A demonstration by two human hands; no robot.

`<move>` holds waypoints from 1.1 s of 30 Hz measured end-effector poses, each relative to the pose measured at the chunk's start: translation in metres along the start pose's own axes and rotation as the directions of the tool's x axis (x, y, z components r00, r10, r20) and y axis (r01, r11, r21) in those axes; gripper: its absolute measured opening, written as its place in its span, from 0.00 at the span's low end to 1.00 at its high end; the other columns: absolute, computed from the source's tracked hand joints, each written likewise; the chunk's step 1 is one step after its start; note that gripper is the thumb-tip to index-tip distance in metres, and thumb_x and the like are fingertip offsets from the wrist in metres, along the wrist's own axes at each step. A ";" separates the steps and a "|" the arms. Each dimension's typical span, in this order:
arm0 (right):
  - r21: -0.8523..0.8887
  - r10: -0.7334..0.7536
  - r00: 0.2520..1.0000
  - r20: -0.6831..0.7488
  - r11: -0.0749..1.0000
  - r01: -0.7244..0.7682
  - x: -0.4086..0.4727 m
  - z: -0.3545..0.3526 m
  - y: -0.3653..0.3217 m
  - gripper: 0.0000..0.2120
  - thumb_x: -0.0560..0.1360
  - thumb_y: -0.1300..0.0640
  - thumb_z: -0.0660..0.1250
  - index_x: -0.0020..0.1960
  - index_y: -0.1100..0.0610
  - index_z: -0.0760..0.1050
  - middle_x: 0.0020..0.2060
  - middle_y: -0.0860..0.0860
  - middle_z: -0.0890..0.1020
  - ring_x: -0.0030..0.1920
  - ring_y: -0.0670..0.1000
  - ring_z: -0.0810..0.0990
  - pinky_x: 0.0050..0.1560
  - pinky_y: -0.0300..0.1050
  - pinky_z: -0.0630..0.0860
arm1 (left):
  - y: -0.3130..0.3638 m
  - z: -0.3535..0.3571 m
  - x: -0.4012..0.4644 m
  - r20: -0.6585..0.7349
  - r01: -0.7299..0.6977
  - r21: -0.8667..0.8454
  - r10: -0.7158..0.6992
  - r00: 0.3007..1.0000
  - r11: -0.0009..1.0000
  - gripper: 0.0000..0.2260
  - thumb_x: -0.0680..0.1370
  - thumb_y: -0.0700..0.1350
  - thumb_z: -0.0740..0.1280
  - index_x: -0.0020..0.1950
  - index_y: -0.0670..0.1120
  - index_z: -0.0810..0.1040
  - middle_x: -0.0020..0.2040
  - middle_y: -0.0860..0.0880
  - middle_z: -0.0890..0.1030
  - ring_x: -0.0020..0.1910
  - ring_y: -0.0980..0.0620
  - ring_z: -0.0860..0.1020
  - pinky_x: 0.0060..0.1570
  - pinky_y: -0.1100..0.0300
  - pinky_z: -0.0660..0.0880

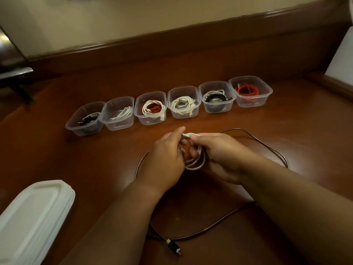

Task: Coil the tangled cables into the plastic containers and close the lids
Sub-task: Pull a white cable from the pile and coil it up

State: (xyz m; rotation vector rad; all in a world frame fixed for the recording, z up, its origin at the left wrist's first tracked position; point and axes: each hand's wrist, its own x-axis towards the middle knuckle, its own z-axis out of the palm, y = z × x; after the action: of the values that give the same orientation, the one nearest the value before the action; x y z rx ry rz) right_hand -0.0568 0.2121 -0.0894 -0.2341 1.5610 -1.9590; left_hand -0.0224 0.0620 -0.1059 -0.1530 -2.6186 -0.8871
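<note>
Both hands meet over the middle of the desk (pixel 286 131), and your grip is on a white cable (pixel 196 159): your left hand (pixel 166 155) pinches its plug end between thumb and forefinger, while your right hand (pixel 219 152) has fingers curled round the gathered loops, which hang in a small coil between the two palms.

Seen from the head camera, a dark cable (pixel 267 148) lies loose on the desk around your hands, sweeping out past your right hand, under your forearms and ending in a black plug (pixel 172 245) nearer you than the coil.

Beyond your hands, six clear plastic containers (pixel 183 104) stand in a row, sides touching or nearly so, all with lids off. From the left end of that row they hold: a black cable with some white; a white cable; a white cable on a red one; a white cable; black and white cables; a red cable (pixel 247 90) at the right end.

Left of your left forearm, at the near edge, a stack of translucent white lids (pixel 34 217) rests on the desk.
</note>
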 end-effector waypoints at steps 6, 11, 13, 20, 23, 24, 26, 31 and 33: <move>0.027 0.052 0.997 -0.053 0.998 -0.050 0.004 -0.001 -0.005 0.13 0.83 0.56 0.59 0.42 0.59 0.72 0.25 0.49 0.72 0.25 0.44 0.71 0.30 0.37 0.71 | -0.006 -0.001 0.006 0.002 -0.032 0.010 0.032 0.999 0.999 0.21 0.74 0.32 0.62 0.65 0.47 0.78 0.51 0.51 0.81 0.50 0.57 0.78 0.53 0.60 0.77; -0.211 0.041 0.998 -0.041 0.976 -0.049 0.006 -0.016 -0.010 0.12 0.83 0.56 0.60 0.44 0.60 0.76 0.32 0.52 0.76 0.32 0.47 0.73 0.40 0.43 0.72 | -0.008 -0.007 0.006 -0.084 -0.007 0.045 0.011 0.996 0.999 0.19 0.73 0.36 0.67 0.63 0.49 0.80 0.52 0.53 0.80 0.49 0.58 0.77 0.50 0.66 0.75; -0.293 0.030 0.999 -0.045 0.955 -0.042 0.005 -0.019 -0.013 0.11 0.82 0.56 0.61 0.46 0.60 0.77 0.34 0.52 0.78 0.35 0.48 0.76 0.43 0.45 0.74 | -0.009 -0.008 0.006 -0.108 -0.012 0.076 0.020 0.994 0.997 0.16 0.73 0.37 0.68 0.58 0.50 0.82 0.49 0.53 0.81 0.45 0.58 0.77 0.45 0.65 0.75; -0.266 0.072 0.996 -0.043 0.961 -0.081 -0.004 -0.021 -0.020 0.09 0.81 0.59 0.63 0.47 0.62 0.79 0.39 0.55 0.83 0.43 0.53 0.82 0.48 0.48 0.80 | 0.001 -0.023 -0.003 0.037 -0.093 0.140 0.089 0.995 0.986 0.17 0.76 0.37 0.66 0.63 0.47 0.80 0.52 0.49 0.81 0.45 0.56 0.76 0.44 0.69 0.71; -0.357 0.097 0.994 -0.044 0.928 -0.106 -0.013 -0.014 -0.032 0.09 0.81 0.59 0.63 0.48 0.61 0.80 0.40 0.55 0.83 0.43 0.52 0.81 0.45 0.46 0.79 | 0.010 -0.046 -0.004 0.169 -0.150 0.162 0.122 0.978 0.975 0.15 0.77 0.39 0.66 0.63 0.48 0.80 0.48 0.52 0.79 0.41 0.59 0.75 0.40 0.70 0.69; -0.363 0.105 0.993 -0.045 0.925 -0.114 -0.015 -0.011 -0.034 0.09 0.81 0.60 0.62 0.49 0.62 0.80 0.39 0.54 0.83 0.42 0.51 0.81 0.45 0.46 0.79 | 0.013 -0.054 -0.004 0.214 -0.176 0.180 0.136 0.967 0.968 0.13 0.78 0.39 0.66 0.61 0.48 0.81 0.46 0.52 0.79 0.40 0.58 0.75 0.38 0.69 0.67; -0.368 0.089 0.995 -0.047 0.924 -0.100 -0.022 -0.001 -0.039 0.09 0.81 0.60 0.62 0.51 0.62 0.79 0.39 0.55 0.82 0.40 0.50 0.81 0.45 0.47 0.79 | 0.018 -0.069 -0.006 0.257 -0.204 0.213 0.146 0.955 0.956 0.11 0.78 0.39 0.65 0.58 0.47 0.81 0.45 0.50 0.80 0.39 0.56 0.75 0.37 0.65 0.70; -0.497 -0.065 0.996 -0.059 0.868 0.027 -0.037 0.046 -0.044 0.10 0.83 0.57 0.58 0.53 0.61 0.75 0.42 0.55 0.79 0.41 0.50 0.78 0.44 0.43 0.77 | 0.018 -0.095 -0.019 0.109 -0.073 0.102 0.062 0.992 0.992 0.16 0.79 0.38 0.66 0.66 0.48 0.77 0.54 0.50 0.81 0.48 0.55 0.80 0.44 0.66 0.77; -0.565 -0.119 0.992 -0.047 0.822 0.072 -0.044 0.066 -0.045 0.11 0.84 0.55 0.54 0.51 0.59 0.72 0.41 0.54 0.76 0.39 0.50 0.74 0.43 0.43 0.73 | 0.018 -0.102 -0.025 0.023 -0.004 0.045 0.003 1.000 0.999 0.15 0.79 0.38 0.66 0.65 0.47 0.75 0.55 0.51 0.79 0.50 0.56 0.78 0.43 0.69 0.76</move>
State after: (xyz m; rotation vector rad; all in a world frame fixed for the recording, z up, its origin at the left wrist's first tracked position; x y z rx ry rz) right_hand -0.0053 0.1875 -0.0186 -0.4868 2.1965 -1.5374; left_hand 0.0364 0.0150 -0.0304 -0.1571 -2.6564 -0.8289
